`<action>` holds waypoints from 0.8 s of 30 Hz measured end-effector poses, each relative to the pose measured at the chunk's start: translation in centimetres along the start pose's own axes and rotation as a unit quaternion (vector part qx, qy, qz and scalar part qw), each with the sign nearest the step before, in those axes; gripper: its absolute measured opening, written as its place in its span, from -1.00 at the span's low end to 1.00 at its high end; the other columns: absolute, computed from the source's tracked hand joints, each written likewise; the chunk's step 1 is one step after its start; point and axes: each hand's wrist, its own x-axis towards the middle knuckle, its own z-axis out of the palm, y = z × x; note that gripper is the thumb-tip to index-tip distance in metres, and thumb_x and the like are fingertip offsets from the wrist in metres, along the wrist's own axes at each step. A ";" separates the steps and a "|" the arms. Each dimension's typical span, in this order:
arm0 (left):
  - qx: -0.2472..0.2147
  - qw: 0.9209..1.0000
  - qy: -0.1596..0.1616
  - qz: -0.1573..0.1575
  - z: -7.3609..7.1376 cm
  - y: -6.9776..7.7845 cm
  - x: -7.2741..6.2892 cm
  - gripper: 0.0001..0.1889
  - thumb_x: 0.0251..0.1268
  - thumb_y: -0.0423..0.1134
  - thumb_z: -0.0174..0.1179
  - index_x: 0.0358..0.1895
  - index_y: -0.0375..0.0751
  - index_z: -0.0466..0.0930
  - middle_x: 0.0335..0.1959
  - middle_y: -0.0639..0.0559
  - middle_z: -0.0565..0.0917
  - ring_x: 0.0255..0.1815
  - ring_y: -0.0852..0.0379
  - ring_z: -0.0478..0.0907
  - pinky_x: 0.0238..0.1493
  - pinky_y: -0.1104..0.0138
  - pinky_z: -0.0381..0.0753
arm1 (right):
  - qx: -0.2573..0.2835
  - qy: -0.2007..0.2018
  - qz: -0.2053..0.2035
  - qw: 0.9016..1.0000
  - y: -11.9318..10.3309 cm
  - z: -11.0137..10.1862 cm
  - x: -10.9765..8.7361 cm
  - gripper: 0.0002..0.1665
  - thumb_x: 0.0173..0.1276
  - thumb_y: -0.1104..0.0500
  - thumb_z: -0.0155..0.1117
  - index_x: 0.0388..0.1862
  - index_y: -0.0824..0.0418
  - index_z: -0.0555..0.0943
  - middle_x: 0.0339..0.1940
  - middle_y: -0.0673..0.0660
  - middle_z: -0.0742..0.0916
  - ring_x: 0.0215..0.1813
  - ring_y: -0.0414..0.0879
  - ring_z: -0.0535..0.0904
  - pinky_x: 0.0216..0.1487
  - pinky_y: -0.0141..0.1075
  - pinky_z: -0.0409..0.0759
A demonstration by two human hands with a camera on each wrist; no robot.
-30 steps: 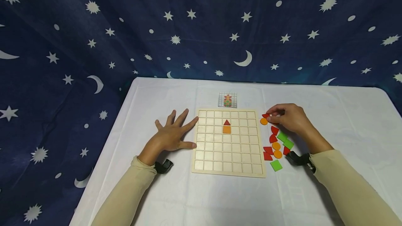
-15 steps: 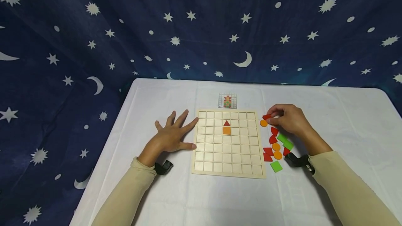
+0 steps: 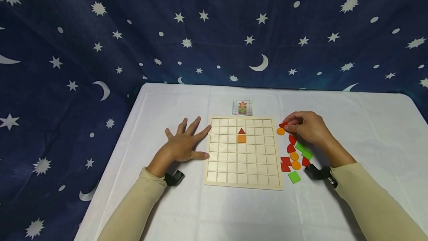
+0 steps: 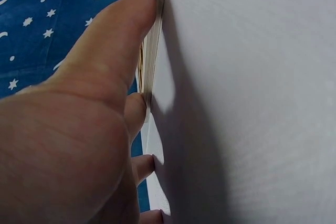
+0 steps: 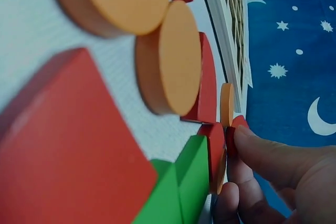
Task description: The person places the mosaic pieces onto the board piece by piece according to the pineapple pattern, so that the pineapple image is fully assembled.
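Observation:
My left hand (image 3: pixel 182 146) lies with spread fingers at the left side of the wooden grid board (image 3: pixel 232 166). Its thumb (image 4: pixel 142 3) and index fingertip touch the board's edge. On the board, a red triangle (image 3: pixel 242 131) sits directly above an orange square (image 3: pixel 241 138). To the right of the board, my right hand (image 3: pixel 309 125) pinches a red curved-edge piece (image 3: pixel 283 125) between thumb and fingers, low over the cloth. An orange disc (image 3: pixel 280 131) lies right beside those fingertips. The right wrist view shows the thumb against the red piece (image 5: pixel 230 140), which is partly hidden.
Along the board's right side lie loose red quarter-circle pieces (image 3: pixel 291 148), orange discs (image 3: pixel 295 165) and green squares (image 3: pixel 294 177). A small pattern card (image 3: pixel 235 109) rests behind the board. White cloth (image 3: pixel 174 211) covers the table, and a dark starry curtain (image 3: pixel 200 55) hangs behind it.
Both hands keep nearly the same place. The right fingers stay at the red curved-edge piece, which has shifted only slightly beside the orange disc.

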 end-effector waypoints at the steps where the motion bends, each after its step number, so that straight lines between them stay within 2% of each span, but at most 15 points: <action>1: 0.000 1.000 0.000 0.000 0.0 0.0 0.0 0.07 0.12 0.54 0.19 0.65 0.44 -0.14 0.73 0.02 -0.31 0.69 -0.39 -0.37 0.22 -0.70 -0.21 | 0.003 0.000 0.001 1.000 0.0 0.0 0.0 -0.67 0.34 0.09 0.47 0.02 0.19 0.73 -0.24 0.17 0.79 -0.16 0.06 0.57 -0.30 -0.31 0.55; 7: -0.001 1.000 -0.001 -0.002 -0.1 0.1 0.0 0.07 0.12 0.54 0.20 0.65 0.44 -0.14 0.73 0.02 -0.30 0.69 -0.40 -0.36 0.22 -0.70 -0.21 | 0.022 0.010 0.001 1.000 0.0 0.0 -0.5 -0.64 0.34 0.04 0.48 0.03 0.18 0.72 -0.20 0.18 0.81 -0.19 0.05 0.57 -0.36 -0.33 0.57; 12: 0.000 1.000 -0.002 -0.002 -0.2 0.2 -0.1 0.07 0.12 0.54 0.21 0.65 0.44 -0.14 0.73 0.02 -0.30 0.69 -0.40 -0.35 0.22 -0.70 -0.20 | 0.037 0.020 -0.024 0.999 -0.7 0.0 -1.3 -0.63 0.40 -0.04 0.41 0.07 0.13 0.75 -0.15 0.17 0.82 -0.19 0.03 0.57 -0.37 -0.33 0.59; 19: 0.001 1.000 0.001 -0.001 -0.2 0.2 -0.2 0.07 0.12 0.54 0.19 0.65 0.44 -0.14 0.73 0.01 -0.29 0.69 -0.41 -0.35 0.22 -0.70 -0.19 | 0.098 -0.043 -0.034 0.994 -2.3 0.6 -2.0 -0.62 0.46 -0.03 0.35 0.11 0.14 0.73 -0.19 0.18 0.83 -0.27 0.01 0.67 -0.39 -0.28 0.61; 24: 0.001 1.000 0.001 -0.003 -0.2 0.2 -0.2 0.07 0.11 0.55 0.20 0.65 0.45 -0.13 0.73 0.01 -0.29 0.69 -0.41 -0.34 0.22 -0.70 -0.19 | 0.143 -0.072 -0.026 0.987 -3.1 1.7 -2.2 -0.67 0.46 0.05 0.36 0.07 0.22 0.69 -0.15 0.19 0.83 -0.18 -0.06 0.78 -0.19 -0.38 0.69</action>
